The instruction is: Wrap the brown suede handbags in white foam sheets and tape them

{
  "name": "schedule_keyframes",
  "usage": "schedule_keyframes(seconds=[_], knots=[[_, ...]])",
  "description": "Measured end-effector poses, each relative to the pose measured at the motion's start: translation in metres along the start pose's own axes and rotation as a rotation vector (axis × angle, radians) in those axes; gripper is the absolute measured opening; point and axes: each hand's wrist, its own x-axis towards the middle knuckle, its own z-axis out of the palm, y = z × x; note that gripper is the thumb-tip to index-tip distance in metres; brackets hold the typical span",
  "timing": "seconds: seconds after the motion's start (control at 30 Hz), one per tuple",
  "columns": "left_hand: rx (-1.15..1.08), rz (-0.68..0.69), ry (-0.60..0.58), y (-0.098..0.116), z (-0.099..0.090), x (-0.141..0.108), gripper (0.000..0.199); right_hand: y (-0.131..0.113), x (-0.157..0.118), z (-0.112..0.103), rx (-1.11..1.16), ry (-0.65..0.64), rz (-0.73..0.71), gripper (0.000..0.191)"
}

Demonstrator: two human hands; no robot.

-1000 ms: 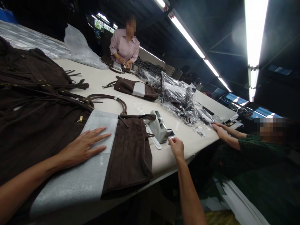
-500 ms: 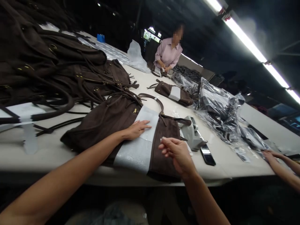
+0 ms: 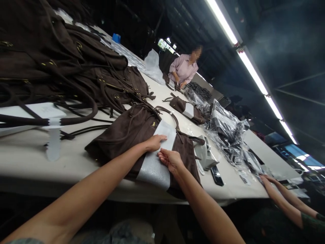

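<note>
A dark brown handbag (image 3: 122, 135) lies on the table in front of me, with a band of white wrapping paper (image 3: 154, 169) around its middle. My left hand (image 3: 153, 142) rests on that paper, fingers stretched out and holding nothing. Close beside it, my right hand (image 3: 171, 161) has its fingertips pinched together against the paper, apparently on a small piece of clear tape that the fingers mostly hide. To the right of the bag stands a grey tape dispenser (image 3: 207, 157), partly behind a bag strap.
Brown bags (image 3: 101, 74) are heaped at the left. A dark phone (image 3: 217, 176) lies near the table edge. Farther back are another wrapped bag (image 3: 186, 108), plastic-covered bags (image 3: 223, 118) and a person in a pink shirt (image 3: 183, 67). A co-worker's hands (image 3: 266, 179) are at the right.
My right hand has moved left and down onto the white paper, next to my left hand. My left fingers have drawn in slightly. The whole view has shifted and tilted.
</note>
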Motion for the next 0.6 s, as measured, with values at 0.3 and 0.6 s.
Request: schedule_keyframes(seconds=[0.3,0.6], knots=[[-0.07,-0.016,0.004,-0.001,0.001,0.004,0.04,-0.006,0.006,0.001,-0.132,-0.015,0.111,0.007],[-0.059,0.0,-0.05,-0.004,-0.004,0.001,0.045,-0.026,0.021,-0.007,-0.405,-0.186,0.245,0.013]])
